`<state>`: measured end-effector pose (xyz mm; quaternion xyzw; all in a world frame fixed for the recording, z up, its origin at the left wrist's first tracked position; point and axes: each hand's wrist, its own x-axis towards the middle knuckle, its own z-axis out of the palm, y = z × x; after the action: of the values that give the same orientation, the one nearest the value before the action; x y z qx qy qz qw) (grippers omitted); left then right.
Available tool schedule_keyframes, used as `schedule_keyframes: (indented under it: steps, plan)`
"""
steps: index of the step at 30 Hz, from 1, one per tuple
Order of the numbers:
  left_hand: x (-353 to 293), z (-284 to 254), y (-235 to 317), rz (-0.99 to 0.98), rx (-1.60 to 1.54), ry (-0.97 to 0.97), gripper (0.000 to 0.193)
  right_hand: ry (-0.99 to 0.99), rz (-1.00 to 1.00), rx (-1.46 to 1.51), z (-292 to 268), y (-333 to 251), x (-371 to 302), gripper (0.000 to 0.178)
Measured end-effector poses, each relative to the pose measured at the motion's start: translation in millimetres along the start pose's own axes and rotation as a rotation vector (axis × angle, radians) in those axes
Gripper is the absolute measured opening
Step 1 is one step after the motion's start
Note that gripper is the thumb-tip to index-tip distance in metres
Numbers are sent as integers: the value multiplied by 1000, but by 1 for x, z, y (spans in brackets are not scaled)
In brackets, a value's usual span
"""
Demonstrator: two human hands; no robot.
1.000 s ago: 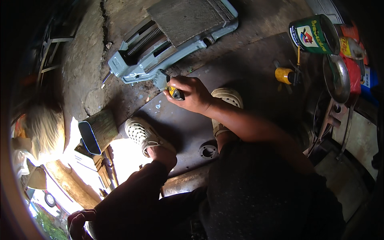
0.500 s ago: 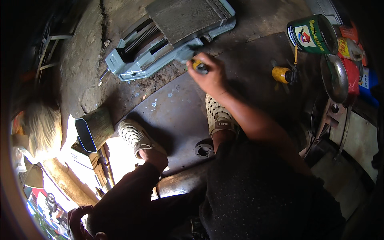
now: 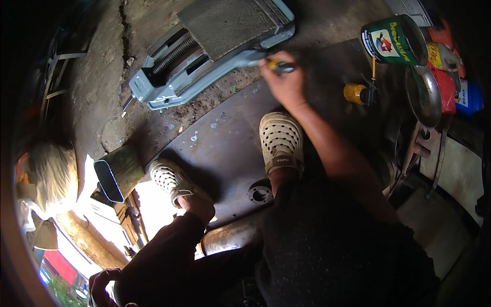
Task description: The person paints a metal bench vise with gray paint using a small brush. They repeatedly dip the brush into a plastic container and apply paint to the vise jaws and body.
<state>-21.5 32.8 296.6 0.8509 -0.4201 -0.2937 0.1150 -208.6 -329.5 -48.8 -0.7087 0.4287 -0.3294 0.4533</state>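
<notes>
A machine vise (image 3: 204, 84) coated in wet-looking blue-grey paint lies on the ground ahead, its screw and flat top plate bare metal. My right hand (image 3: 287, 84) is closed round the yellow and black handle of a paintbrush (image 3: 277, 65). The brush head, blurred by motion, reaches left to the vise's near side edge. At the lower left, beside my left knee, my left hand (image 3: 102, 286) shows only in part. Its fingers are loosely bent and apart, with nothing visible in them.
Right of my arm lie a yellow-and-black tool (image 3: 355, 94), a green paint can (image 3: 394, 41) and a metal bowl (image 3: 423, 96). A rectangular tube (image 3: 125, 171) lies left of my clogs (image 3: 281, 140). A metal ring (image 3: 260, 193) rests on the dark metal sheet (image 3: 225, 148).
My right hand has swept the brush rightward and slightly up along the vise's near edge. The whole view has shifted slightly. My left hand stays by the knee.
</notes>
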Motion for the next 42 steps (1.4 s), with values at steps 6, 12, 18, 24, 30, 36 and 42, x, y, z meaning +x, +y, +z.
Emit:
schedule_keyframes:
  steps: [6, 12, 18, 24, 30, 36, 42]
  plan:
    - [2, 1, -1, -2, -10, -2, 75, 335, -293, -303, -44, 8, 25, 15]
    - [3, -4, 0, -16, -3, -7, 76, -71, -366, -219, 26, -13, -7, 17]
    - [2, -8, 0, -45, 6, -6, 76, -30, -371, 17, 25, -6, -11, 15]
    - [0, -12, 0, -64, 10, -5, 76, 315, -278, -277, -49, 8, 26, 17]
    - [0, -18, 0, -87, 15, -2, 76, 70, -400, -222, -14, 2, -5, 14]
    - [-3, -29, 2, -124, 21, 6, 76, -118, -391, -87, 13, -6, -24, 17]
    - [-3, -20, -3, -94, 27, 6, 73, 127, -266, -134, -34, 4, 8, 14]
